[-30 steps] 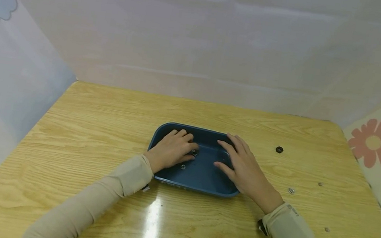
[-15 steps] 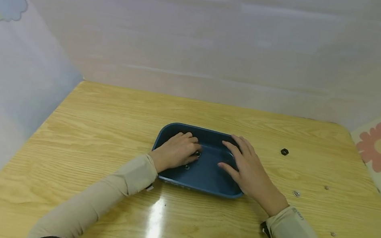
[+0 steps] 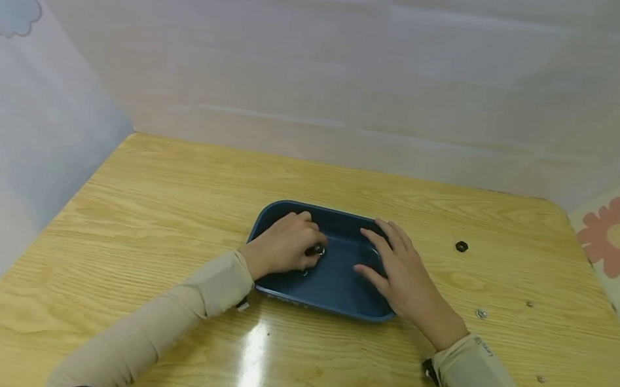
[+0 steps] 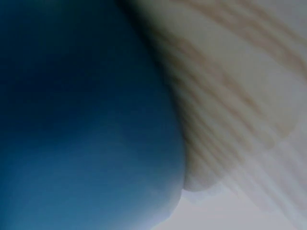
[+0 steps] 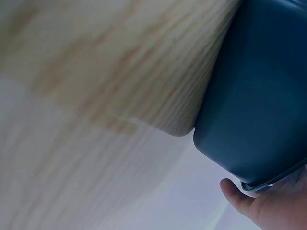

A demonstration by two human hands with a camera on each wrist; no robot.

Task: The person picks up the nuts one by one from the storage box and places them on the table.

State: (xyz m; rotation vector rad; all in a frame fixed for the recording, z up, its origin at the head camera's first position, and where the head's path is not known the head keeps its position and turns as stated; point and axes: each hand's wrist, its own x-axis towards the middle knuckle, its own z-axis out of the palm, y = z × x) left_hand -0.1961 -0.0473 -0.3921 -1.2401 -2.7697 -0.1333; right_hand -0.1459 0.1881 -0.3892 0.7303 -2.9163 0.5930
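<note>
Inside the blue tray my left hand has its fingers curled, pinching a dark nut between thumb and forefinger. A small silver nut lies on the tray floor just below that thumb, partly covered. My right hand rests over the tray's right end with fingers spread, some inside and some along the far rim; it grips no small part. From the right wrist view, the tray's outer wall and part of the right hand at its rim are visible. The left wrist view catches only the tray wall and table.
On the wood-grain table, right of the tray, lie a black nut, a silver nut and two tiny metal pieces, one farther back and one nearer. A pale cloth wall stands behind the table.
My left fingers have closed on the dark nut, and the left hand has shifted so that it partly covers the small silver nut. The right hand stays at the tray's right end.
</note>
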